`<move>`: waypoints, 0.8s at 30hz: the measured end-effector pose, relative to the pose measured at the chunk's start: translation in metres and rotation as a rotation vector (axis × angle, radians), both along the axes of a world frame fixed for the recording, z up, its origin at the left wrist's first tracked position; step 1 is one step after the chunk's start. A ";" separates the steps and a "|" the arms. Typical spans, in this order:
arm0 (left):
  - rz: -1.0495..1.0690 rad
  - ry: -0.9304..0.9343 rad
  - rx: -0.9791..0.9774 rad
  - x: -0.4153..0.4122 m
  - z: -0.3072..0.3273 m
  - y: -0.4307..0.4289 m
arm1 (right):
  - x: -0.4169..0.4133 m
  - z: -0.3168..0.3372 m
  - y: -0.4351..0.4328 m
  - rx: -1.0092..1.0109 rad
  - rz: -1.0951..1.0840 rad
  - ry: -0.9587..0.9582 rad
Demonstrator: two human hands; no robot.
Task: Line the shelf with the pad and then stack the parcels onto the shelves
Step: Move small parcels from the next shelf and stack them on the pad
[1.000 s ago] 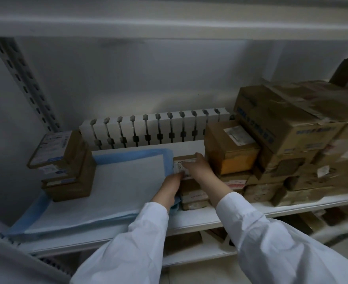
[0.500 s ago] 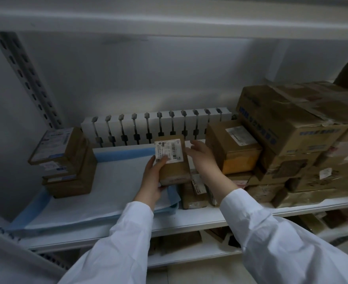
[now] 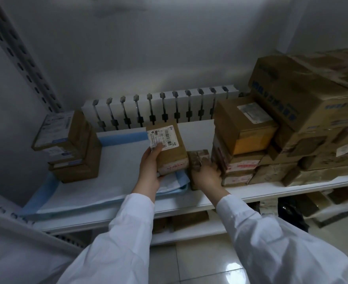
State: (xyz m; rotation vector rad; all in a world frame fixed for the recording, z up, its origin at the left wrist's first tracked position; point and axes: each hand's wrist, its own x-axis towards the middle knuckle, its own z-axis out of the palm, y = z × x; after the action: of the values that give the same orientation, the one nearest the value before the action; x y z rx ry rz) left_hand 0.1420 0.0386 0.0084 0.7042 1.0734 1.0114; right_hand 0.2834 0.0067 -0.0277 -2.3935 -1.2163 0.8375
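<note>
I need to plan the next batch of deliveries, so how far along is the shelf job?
Done: the blue-edged pad lines the shelf, with a stack of parcels on its left end. In hand: the left hand holds a labelled parcel over the pad; the right hand grips a small parcel. Left: many boxes sit off the pad.

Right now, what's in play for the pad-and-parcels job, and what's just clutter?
In play:
- pad, laid on the shelf
- labelled parcel, held in the left hand
- small parcel, under the right hand
- stack at left, on the pad
- pile at right

Just there:
- white slotted rack at the back
- lower shelf
- tiled floor
</note>
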 end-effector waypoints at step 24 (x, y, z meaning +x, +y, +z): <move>0.025 -0.234 -0.059 -0.037 0.044 -0.002 | -0.003 0.057 0.004 0.463 0.211 -0.142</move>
State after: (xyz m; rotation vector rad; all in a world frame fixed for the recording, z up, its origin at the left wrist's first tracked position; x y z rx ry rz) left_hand 0.1053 0.0369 0.0519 0.5118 0.9052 1.0516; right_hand 0.2805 0.0106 0.0293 -1.9984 -1.5428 0.3849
